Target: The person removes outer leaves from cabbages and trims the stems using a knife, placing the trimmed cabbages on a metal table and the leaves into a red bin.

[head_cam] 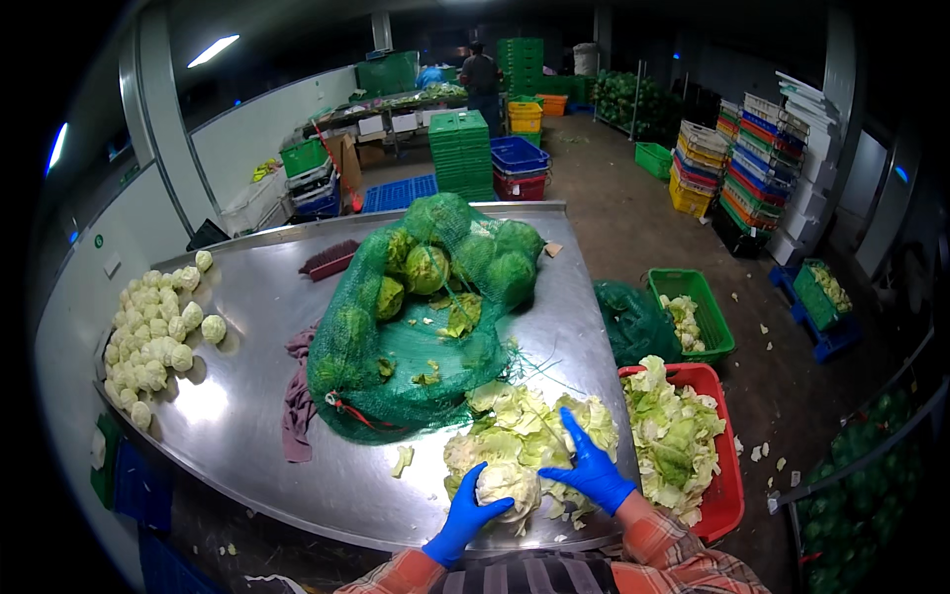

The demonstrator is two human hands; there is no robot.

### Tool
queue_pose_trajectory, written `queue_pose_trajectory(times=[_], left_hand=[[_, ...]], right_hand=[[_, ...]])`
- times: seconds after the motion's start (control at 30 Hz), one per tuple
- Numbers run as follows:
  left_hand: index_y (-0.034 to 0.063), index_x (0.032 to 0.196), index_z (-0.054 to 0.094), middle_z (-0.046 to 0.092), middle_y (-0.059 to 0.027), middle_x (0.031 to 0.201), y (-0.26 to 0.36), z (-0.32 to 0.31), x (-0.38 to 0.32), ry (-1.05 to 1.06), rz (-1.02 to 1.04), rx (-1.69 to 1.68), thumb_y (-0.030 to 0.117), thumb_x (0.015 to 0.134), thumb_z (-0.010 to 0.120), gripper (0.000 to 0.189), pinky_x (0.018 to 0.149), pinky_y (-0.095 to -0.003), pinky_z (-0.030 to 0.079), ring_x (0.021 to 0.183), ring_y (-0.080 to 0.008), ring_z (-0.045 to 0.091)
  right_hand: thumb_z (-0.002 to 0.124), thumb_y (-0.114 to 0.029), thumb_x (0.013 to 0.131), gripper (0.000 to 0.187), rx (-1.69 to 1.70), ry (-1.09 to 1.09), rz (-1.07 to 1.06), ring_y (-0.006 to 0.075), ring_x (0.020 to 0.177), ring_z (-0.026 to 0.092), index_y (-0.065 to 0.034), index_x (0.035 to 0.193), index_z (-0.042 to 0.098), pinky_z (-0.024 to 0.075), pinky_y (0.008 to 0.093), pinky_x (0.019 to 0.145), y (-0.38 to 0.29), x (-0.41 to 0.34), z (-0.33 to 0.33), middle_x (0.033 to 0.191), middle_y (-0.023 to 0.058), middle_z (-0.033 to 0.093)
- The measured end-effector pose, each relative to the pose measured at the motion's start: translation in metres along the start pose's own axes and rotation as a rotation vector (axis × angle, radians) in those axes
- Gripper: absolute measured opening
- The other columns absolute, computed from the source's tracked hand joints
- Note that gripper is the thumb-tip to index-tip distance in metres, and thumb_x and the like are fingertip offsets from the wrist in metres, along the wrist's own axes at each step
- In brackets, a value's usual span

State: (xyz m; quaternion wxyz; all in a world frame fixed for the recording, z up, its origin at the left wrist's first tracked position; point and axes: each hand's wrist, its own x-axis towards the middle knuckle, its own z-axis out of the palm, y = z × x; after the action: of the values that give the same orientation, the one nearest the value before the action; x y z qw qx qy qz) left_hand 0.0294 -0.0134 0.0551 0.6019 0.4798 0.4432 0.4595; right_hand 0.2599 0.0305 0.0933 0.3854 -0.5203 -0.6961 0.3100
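My left hand (466,522), in a blue glove, grips a pale, trimmed cabbage head (510,488) near the front edge of the steel table (245,445). My right hand (591,473), gloved the same way, is spread over a heap of loose cabbage leaves (512,438). Its thumb points at the cabbage, and I cannot tell whether it touches. Beyond the heap lies a green mesh sack (430,386), its mouth spread wide, with several untrimmed cabbages (427,269) in and under the netting. A red tie hangs on the sack's near side.
Many trimmed cabbages (156,327) are gathered at the table's left end. A purple cloth (299,401) and a brush (329,260) lie left of the sack. Beside the table on the right stand a red crate (731,475) of leaves and a green crate (712,319). A person (481,82) stands far back.
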Motion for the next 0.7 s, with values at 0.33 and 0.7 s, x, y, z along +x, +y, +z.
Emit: queue_pose_trajectory(times=[0.33, 0.7], left_hand=[[0.0011, 0.135, 0.033, 0.047, -0.0147, 0.126, 0.014, -0.004, 0.001, -0.086, 0.052, 0.073, 0.017, 0.066, 0.083, 0.087, 0.097, -0.0339, 0.041, 0.114, -0.0217, 0.049], [0.0011, 0.132, 0.037, 0.046, -0.0132, 0.127, -0.006, -0.015, 0.012, 0.105, -0.249, -0.756, 0.011, 0.079, 0.067, 0.062, 0.096, -0.0348, 0.042, 0.115, -0.0228, 0.048]], right_hand=[[0.064, -0.024, 0.086, 0.041, 0.280, -0.416, 0.203, 0.0092, 0.072, 0.055, -0.0153, 0.125, 0.056, 0.0476, 0.0249, 0.070, -0.031, -0.011, 0.012, 0.101, 0.0086, 0.065], [0.061, -0.022, 0.085, 0.020, -0.010, -0.082, 0.220, 0.0263, 0.078, 0.063, -0.0058, 0.098, 0.061, 0.0492, 0.0344, 0.070, 0.024, 0.002, 0.013, 0.091, 0.0130, 0.064]])
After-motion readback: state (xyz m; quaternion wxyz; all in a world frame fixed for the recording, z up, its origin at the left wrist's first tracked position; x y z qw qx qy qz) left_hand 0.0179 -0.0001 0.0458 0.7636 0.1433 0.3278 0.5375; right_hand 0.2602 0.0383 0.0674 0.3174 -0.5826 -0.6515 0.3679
